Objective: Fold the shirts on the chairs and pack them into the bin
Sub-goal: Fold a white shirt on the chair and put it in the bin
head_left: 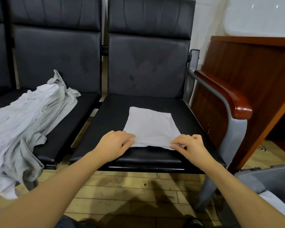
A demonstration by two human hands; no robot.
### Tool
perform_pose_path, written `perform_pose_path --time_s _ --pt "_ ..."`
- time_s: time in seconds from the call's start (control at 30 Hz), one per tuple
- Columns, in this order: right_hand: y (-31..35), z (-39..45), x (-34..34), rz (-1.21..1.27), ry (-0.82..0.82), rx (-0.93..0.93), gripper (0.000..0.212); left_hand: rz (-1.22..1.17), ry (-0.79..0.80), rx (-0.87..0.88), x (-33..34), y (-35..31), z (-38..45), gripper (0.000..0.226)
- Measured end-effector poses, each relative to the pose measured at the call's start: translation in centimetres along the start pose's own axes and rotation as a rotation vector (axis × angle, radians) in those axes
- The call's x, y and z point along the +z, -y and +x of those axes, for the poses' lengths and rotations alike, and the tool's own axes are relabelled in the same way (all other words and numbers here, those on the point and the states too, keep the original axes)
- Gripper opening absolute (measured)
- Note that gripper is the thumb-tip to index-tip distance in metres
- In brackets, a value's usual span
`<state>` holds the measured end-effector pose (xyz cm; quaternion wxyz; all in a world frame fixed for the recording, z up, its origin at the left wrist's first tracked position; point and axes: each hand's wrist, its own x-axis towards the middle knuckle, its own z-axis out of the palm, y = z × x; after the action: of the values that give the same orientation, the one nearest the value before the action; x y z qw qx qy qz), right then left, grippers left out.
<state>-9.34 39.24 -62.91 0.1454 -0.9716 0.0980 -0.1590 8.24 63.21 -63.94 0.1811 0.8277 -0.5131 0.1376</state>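
Both hands are pinching the near edge of one folded white shirt (150,127): left hand (115,143) at its left corner, right hand (190,144) at its right. It is lying flat on the right chair seat (184,112), long axis running away from the camera. One loose shirt pile (23,119) is draping over the left chair, and one grey bin (270,180) is standing at lower right.

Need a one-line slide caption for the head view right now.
Both hands, left and right, pinch the near edge of a folded shirt on the chair; unfolded pile waits left.

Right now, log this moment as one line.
left hand: pinching near-left corner | right hand: pinching near-right corner | folded white cloth shirt: flat on black padded chair seat | grey plastic bin: lower right
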Motion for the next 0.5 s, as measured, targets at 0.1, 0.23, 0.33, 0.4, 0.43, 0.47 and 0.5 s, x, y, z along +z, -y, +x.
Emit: perform_pose_path --time_s 0.1,0.23,0.33,0.4,0.43,0.47,0.5 --pt "0.6 0.3 -0.5 -0.042 0.008 0.069 0.023 0.085 0.055 -0.01 -0.5 -1.0 1.0 0.075" --pt "1.0 1.8 -1.0 0.024 0.021 0.142 0.031 0.199 0.082 -0.044 0.0 -1.6 2.5 0.063" --pt "0.9 3.4 -1.6 0.155 -0.008 0.207 0.022 0.231 0.005 -0.097 0.5 -2.0 4.2 0.076" --pt "0.4 4.8 -1.5 0.181 -0.003 0.284 0.02 0.192 -0.017 -0.198 0.7 -2.1 5.8 0.054" --pt "-0.1 5.5 -1.3 0.194 0.007 0.329 0.02 0.154 -0.008 -0.259 0.9 -2.1 6.6 0.046" --pt "-0.5 6.2 -1.0 0.216 0.013 0.378 0.02 0.131 0.017 -0.322 1.0 -2.1 7.4 0.045" --pt "-0.9 6.9 -0.7 0.239 0.011 0.426 0.021 0.118 0.056 -0.391 1.2 -1.9 8.1 0.047"
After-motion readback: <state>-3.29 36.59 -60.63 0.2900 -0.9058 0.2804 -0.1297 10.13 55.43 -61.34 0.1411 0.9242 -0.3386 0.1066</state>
